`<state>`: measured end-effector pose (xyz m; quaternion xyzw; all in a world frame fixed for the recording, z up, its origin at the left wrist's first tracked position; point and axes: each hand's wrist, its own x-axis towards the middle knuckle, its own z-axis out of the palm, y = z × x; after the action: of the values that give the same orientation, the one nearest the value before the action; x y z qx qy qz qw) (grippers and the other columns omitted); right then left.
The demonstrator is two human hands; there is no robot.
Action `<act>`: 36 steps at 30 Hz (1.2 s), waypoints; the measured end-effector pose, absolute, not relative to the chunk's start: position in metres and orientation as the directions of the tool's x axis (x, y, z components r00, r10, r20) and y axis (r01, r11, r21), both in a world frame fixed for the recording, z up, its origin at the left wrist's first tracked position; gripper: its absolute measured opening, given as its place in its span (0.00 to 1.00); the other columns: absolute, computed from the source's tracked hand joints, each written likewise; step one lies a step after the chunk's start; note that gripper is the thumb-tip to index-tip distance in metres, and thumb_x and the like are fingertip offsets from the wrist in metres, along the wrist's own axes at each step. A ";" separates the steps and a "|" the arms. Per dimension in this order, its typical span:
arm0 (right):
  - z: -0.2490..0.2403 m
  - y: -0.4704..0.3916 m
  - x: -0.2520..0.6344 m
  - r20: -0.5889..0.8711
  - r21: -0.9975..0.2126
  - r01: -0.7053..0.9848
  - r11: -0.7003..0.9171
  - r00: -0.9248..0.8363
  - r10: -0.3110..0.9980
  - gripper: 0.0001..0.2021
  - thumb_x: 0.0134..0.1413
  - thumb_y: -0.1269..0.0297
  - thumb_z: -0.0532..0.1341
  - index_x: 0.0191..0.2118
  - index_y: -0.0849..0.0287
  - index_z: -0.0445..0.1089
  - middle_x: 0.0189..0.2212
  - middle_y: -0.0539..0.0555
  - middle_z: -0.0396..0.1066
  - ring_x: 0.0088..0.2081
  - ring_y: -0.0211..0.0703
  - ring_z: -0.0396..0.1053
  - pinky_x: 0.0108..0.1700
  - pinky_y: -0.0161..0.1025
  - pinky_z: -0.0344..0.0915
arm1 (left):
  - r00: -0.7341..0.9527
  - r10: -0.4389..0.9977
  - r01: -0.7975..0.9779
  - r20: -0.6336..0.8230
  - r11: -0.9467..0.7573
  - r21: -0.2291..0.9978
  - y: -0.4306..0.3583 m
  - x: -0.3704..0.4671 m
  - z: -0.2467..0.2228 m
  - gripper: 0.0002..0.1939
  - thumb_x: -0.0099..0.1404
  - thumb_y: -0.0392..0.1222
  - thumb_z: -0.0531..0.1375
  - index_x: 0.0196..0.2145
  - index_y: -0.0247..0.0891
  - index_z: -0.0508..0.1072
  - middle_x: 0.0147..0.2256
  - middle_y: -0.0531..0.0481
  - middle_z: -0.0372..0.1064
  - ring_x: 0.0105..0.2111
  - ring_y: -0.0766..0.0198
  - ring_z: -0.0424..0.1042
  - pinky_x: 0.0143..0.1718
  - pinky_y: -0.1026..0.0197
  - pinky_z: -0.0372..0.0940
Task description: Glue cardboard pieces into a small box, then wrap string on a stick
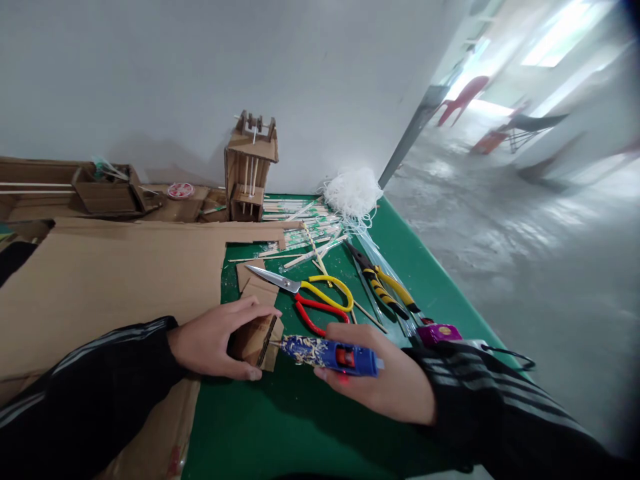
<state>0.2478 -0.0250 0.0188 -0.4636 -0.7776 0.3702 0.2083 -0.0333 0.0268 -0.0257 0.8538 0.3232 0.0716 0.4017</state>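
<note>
My left hand [225,337] grips a small folded piece of cardboard [254,339], thumb at its near end and fingers at its far end. My right hand [380,373] is closed around a blue glue gun [325,353] spotted with dried glue, a red light glowing near its grip. The nozzle points left and meets or nearly meets the cardboard's edge; I cannot tell if they touch. Just beyond, scissors [300,287] with one yellow and one red handle lie partly open. Loose cardboard scraps [257,283] lie by the blades.
A large cardboard sheet [135,267] covers the left side. Behind stand a cardboard tower [250,173] and a cardboard box [107,190]. Wooden sticks [300,213], tangled white string [354,193], yellow-black pliers [380,280] and a purple item [439,333] lie on the green table [250,427].
</note>
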 end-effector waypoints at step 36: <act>0.018 -0.025 0.246 -0.034 -0.746 0.588 0.313 -0.503 0.863 0.06 0.50 0.66 0.63 0.25 0.58 0.68 0.23 0.48 0.67 0.23 0.35 0.63 0.26 0.31 0.63 | 0.751 0.642 0.563 -0.158 -0.497 0.660 0.024 -0.037 -0.030 0.45 0.54 0.61 0.66 0.65 0.51 0.54 0.57 0.43 0.59 0.58 0.42 0.61 0.56 0.47 0.60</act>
<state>0.2464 -0.0255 0.0185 -0.4606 -0.7876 0.3624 0.1903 -0.0371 0.0241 -0.0304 0.8634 0.3489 0.0542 0.3604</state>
